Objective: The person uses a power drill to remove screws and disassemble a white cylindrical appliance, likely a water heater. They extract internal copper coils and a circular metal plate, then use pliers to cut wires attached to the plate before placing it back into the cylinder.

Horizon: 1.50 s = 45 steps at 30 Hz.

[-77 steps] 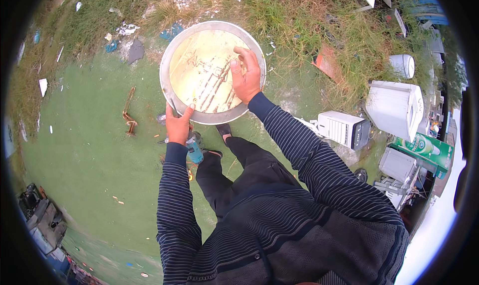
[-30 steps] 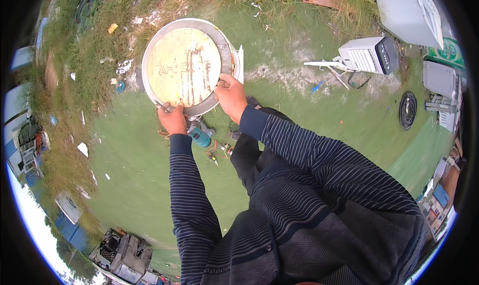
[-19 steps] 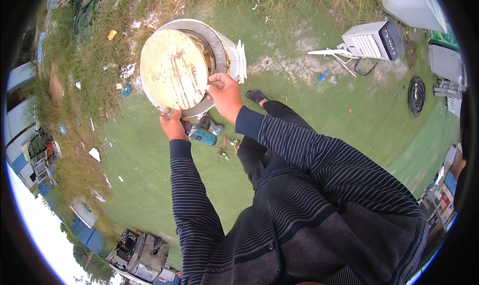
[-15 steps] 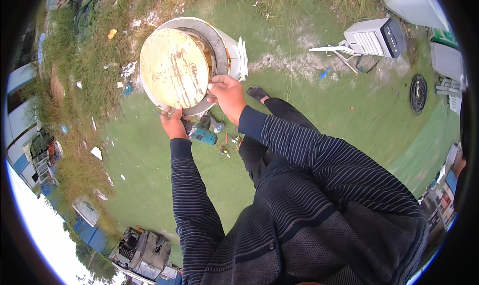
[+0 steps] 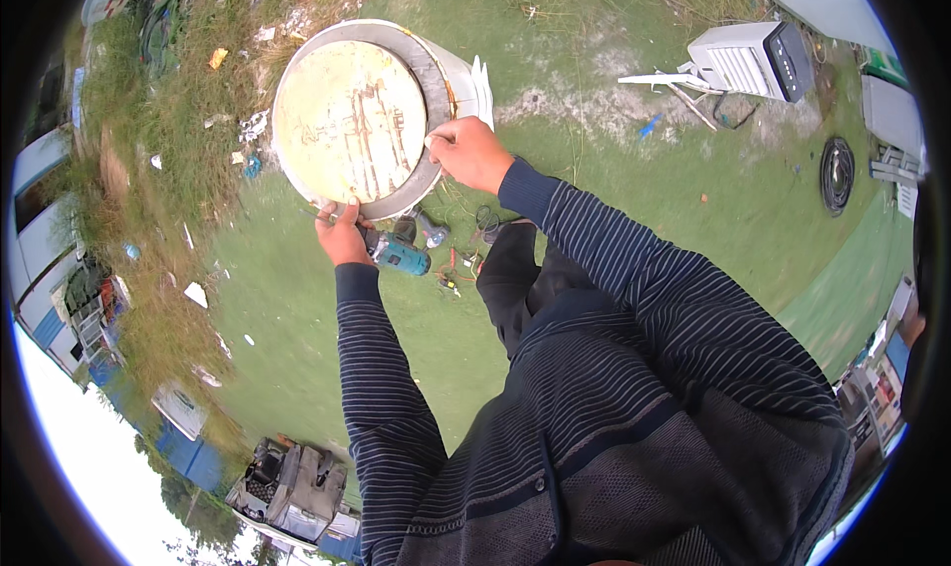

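Note:
A round, pale yellow board (image 5: 352, 120) with brown streaks lies on top of a whitish drum (image 5: 458, 76), inside its grey rim. My left hand (image 5: 343, 237) grips the board's near edge, thumb on top and the other fingers partly hidden. At the board's right edge, my right hand (image 5: 469, 152) is closed with its fingertips pinched together; what they hold, if anything, is too small to make out. Just right of my left hand is a teal power drill (image 5: 401, 255); I cannot tell what it rests on. A second, greyish tool (image 5: 432, 230) lies beside it.
Small red and yellow items (image 5: 451, 274) lie on the green ground near my legs. A white and black boxy appliance (image 5: 748, 61) stands at the far right, with a coiled black hose (image 5: 836, 175) nearer. Grass and litter (image 5: 149, 140) run along the left.
The board was tilted and shifted left, with a gap at its right; now it sits flat within the rim. My right hand has moved slightly up and right. My left hand stays at the near edge.

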Available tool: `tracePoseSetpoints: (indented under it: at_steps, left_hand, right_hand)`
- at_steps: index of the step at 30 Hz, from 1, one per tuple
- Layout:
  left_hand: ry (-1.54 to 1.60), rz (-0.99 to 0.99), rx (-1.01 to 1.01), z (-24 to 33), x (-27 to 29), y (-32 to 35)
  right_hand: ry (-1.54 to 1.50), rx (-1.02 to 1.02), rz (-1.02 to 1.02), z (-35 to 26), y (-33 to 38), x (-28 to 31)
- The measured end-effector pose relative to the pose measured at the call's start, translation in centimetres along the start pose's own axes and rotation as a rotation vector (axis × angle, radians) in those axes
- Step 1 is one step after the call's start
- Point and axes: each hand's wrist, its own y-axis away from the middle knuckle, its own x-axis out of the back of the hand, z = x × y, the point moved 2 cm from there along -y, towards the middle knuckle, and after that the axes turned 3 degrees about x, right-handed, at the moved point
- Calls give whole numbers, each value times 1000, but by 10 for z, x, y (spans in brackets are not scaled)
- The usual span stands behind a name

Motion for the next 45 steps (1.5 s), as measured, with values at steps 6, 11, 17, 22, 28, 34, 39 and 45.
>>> tracePoseSetpoints:
  at_steps: [6,11,17,22,28,34,39,45]
  left_hand:
    - [28,17,-4,0,-2,6]
    - [17,6,-45,-10,2,5]
    - [204,17,-28,-14,0,3]
    - [222,-43,2,-22,9,-4]
    - [201,30,4,-9,-5,18]
    - [380,-78,181,-5,3,19]
    - [489,-126,322,-5,1,17]
    - [513,-129,330,-5,1,14]
  right_hand:
    - [489,252,169,-60,-41,34]
    - [815,445,-45,-77,-90,5]
    - [658,371,-101,-66,-126,13]
    - [-206,-158,-233,-78,-130,20]
    - [-185,-117,-352,-123,-103,-9]
    - [-325,-135,-414,-136,-95,-9]
    - [-224,-201,-404,-124,-88,6]
    - [78,24,-261,-88,-82,25]
